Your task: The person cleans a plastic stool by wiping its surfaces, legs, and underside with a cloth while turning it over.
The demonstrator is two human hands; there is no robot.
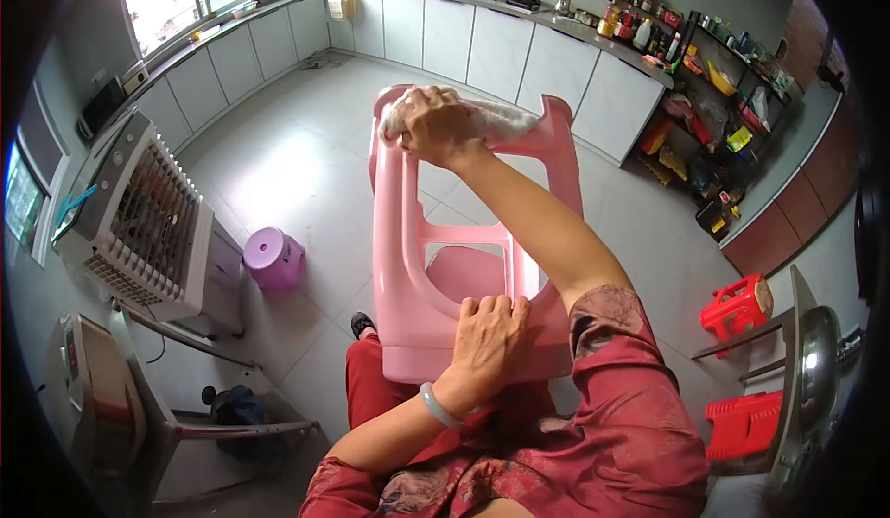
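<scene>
so the step in hand looks like a wipe-down of a pink stool (399,309) — my read, going by the cloth (505,121) bunched against its far end. the stool is right in front of the person, seat end close to the lap, legs pointing away. whether it rests on the lap or is propped some other way, i can't tell from up here.

the right hand (434,127) reaches out to the far end, fingers curled tight around the cloth and pressing it onto one leg. the rest of the cloth trails sideways toward the other leg. the left hand (489,344), the one with the bracelet (439,407) on its wrist, has its fingers hooked over the near edge of the big side opening, so it's gripping the stool itself. its thumb is hidden.

as for what the next move calls for, i'd say a firm left hand first — this thing looks light and could twist if the far end gets pushed hard. then the right hand needs to run the cloth along the edge and down the leg, with the crossbar (464,233) inside as another spot to reach. can't make out any dirt from here, so no clue how much is left. the purple stool (272,257) stands well apart on the floor (306,161), untouched.
</scene>
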